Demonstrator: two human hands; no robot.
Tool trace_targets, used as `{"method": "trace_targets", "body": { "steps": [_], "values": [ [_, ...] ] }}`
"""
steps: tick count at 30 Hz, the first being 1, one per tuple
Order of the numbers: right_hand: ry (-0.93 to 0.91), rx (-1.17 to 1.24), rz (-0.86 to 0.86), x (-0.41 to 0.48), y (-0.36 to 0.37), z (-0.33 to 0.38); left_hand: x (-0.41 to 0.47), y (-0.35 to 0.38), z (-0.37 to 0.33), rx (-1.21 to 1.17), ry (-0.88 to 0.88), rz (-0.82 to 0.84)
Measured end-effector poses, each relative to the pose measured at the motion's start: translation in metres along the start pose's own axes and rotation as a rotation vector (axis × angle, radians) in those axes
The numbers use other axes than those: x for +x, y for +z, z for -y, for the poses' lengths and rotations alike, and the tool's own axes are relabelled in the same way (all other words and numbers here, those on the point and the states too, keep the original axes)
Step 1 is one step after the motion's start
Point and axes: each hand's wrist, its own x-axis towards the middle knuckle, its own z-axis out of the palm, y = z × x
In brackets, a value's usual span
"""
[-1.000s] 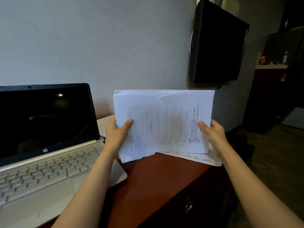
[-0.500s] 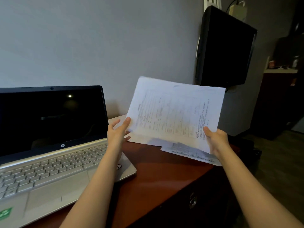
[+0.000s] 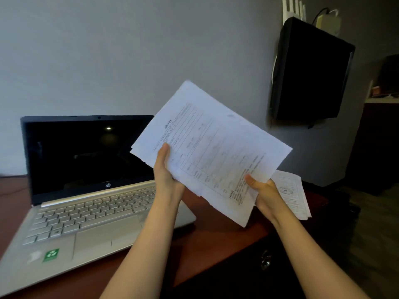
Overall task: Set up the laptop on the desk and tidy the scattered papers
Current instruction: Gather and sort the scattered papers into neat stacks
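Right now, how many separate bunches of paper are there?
2. One stack held by the left hand and right hand above the desk; one bunch lying on the desk behind the right hand. More may be hidden.

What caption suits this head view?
Left hand and right hand hold tilted papers above the desk beside an open laptop.

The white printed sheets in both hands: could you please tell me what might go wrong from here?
1. The white printed sheets are tilted, with uneven lower edges, pinched only by the left hand and right hand; a loose one might slip out.
2. The other printed pile lies near the right edge of the reddish-brown wooden desk; an arm might knock it off.
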Motion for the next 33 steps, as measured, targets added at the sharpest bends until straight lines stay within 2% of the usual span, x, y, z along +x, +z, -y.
{"method": "trace_targets", "body": {
  "steps": [3, 5, 7, 9, 10, 12, 14, 17, 19, 33],
  "values": [
    [-0.003, -0.010, 0.056, -0.002, 0.016, 0.000, -0.006, -0.006, -0.017, -0.086, 0.051, -0.042],
    [-0.013, -0.021, 0.079, -0.002, 0.026, -0.003, -0.010, -0.011, -0.028, 0.003, 0.051, -0.106],
    [-0.019, -0.010, 0.091, -0.001, 0.037, -0.006, -0.014, -0.013, -0.039, 0.237, 0.052, -0.262],
    [-0.017, 0.024, 0.119, -0.001, 0.050, -0.010, -0.018, -0.016, -0.048, 0.606, 0.168, -0.454],
    [-0.009, 0.039, 0.134, -0.001, 0.057, -0.012, -0.021, -0.017, -0.053, 0.768, 0.251, -0.507],
    [0.024, 0.069, 0.150, 0.000, 0.072, -0.016, -0.028, -0.019, -0.066, 0.896, 0.334, -0.483],
    [0.064, 0.113, 0.161, 0.002, 0.088, -0.020, -0.036, -0.019, -0.080, 0.903, 0.304, -0.424],
    [0.122, 0.153, 0.198, 0.003, 0.120, -0.027, -0.047, -0.024, -0.096, 1.036, 0.246, -0.332],
    [0.149, 0.160, 0.228, 0.001, 0.144, -0.032, -0.054, -0.027, -0.106, 1.096, 0.233, -0.323],
    [0.249, 0.023, 0.492, -0.042, 0.280, -0.057, -0.123, -0.056, -0.216, 1.144, 0.437, -0.671]
  ]
}}
